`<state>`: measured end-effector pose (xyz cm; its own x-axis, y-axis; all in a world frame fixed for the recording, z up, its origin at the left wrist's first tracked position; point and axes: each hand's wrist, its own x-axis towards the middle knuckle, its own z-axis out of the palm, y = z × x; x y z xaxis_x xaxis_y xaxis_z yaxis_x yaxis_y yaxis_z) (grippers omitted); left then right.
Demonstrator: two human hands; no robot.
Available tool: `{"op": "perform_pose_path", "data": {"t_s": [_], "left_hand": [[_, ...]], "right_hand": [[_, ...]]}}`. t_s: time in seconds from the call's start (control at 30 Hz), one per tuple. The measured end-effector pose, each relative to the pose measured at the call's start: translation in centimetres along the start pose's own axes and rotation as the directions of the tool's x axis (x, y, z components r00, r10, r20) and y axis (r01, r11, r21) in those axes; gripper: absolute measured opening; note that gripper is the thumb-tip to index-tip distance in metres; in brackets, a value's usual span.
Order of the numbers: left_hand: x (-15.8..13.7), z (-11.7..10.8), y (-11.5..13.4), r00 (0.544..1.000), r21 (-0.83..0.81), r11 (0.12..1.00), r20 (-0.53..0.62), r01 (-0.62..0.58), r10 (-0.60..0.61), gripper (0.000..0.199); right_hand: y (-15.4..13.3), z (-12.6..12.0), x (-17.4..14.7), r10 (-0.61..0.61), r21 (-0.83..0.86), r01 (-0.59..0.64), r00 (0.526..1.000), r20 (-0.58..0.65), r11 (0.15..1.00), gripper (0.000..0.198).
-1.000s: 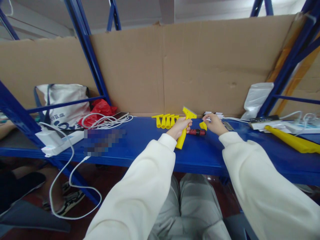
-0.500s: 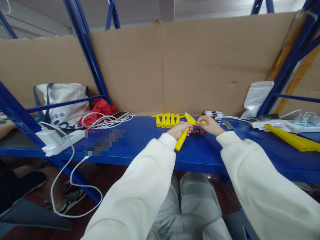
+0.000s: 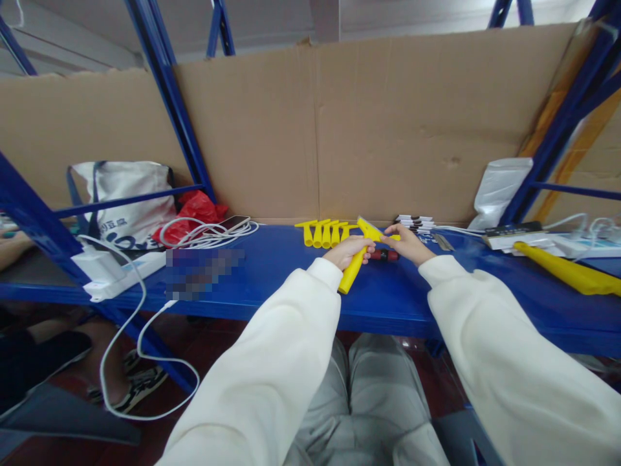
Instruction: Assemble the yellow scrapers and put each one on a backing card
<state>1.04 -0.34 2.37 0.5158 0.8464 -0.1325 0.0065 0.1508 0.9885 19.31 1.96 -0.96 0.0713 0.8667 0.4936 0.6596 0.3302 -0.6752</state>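
Note:
My left hand (image 3: pixel 347 252) is wrapped round the handle of a yellow scraper (image 3: pixel 352 275), its wide head tilted up and away from me. At the right end of that head, the fingers of my right hand (image 3: pixel 410 244) are closed on its edge; the exact fingertip contact is too small to make out. Under my hands lies a dark red and black tool handle (image 3: pixel 387 255). Just left of them, several more yellow scrapers (image 3: pixel 326 236) stand in a row near the cardboard, handle ends facing me.
Behind my right hand lie small black-and-white packs (image 3: pixel 418 223) and flat metal pieces (image 3: pixel 442 243). A yellow bag (image 3: pixel 567 268) is at the right on the blue table (image 3: pixel 286 285). White cables (image 3: pixel 208 236), a power strip (image 3: pixel 126 278) and a cloth bag (image 3: pixel 129 200) are left. Cardboard (image 3: pixel 388 129) walls the back.
My right hand's fingers have shifted slightly at the right end of the scraper head. My left hand keeps its hold on the handle in the same place.

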Motion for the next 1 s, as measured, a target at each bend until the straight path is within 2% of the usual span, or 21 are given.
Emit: {"op": "perform_pose_path", "data": {"t_s": [0.2, 0.3, 0.53, 0.67, 0.83, 1.0], "left_hand": [[-0.1, -0.1, 0.0, 1.0, -0.01, 1.0, 0.022, 0.005, -0.005, 0.023], [-0.2, -0.1, 0.0, 0.999, -0.013, 1.0, 0.047, 0.005, -0.004, 0.022], [-0.5, -0.2, 0.2, 0.997, -0.041, 0.999, 0.071, 0.013, -0.01, 0.022], [-0.6, -0.2, 0.4, 0.998, -0.069, 0.997, 0.062, 0.016, -0.011, 0.024], [-0.4, -0.2, 0.4, 1.0, -0.109, 0.994, 0.006, 0.014, -0.013, 0.023], [0.0, -0.5, 0.2, 0.996, -0.144, 0.99, -0.083, 0.017, -0.029, 0.026]], "right_hand": [[0.0, 0.4, 0.2, 0.087, -0.08, -0.084, 0.996, 0.037, 0.993, 0.027], [0.1, 0.5, 0.4, 0.114, -0.031, -0.112, 0.991, 0.076, 0.993, 0.032], [0.3, 0.3, 0.3, 0.067, 0.1, -0.081, 0.988, 0.136, 0.992, 0.041], [0.4, 0.1, 0.0, -0.003, -0.043, 0.007, 0.995, 0.104, 0.999, 0.042], [0.7, -0.7, 0.3, -0.059, -0.293, 0.062, 0.998, 0.021, 0.954, 0.046], [1.2, -2.4, 0.3, -0.14, -0.366, 0.211, 0.967, 0.211, 0.906, 0.038]]}}
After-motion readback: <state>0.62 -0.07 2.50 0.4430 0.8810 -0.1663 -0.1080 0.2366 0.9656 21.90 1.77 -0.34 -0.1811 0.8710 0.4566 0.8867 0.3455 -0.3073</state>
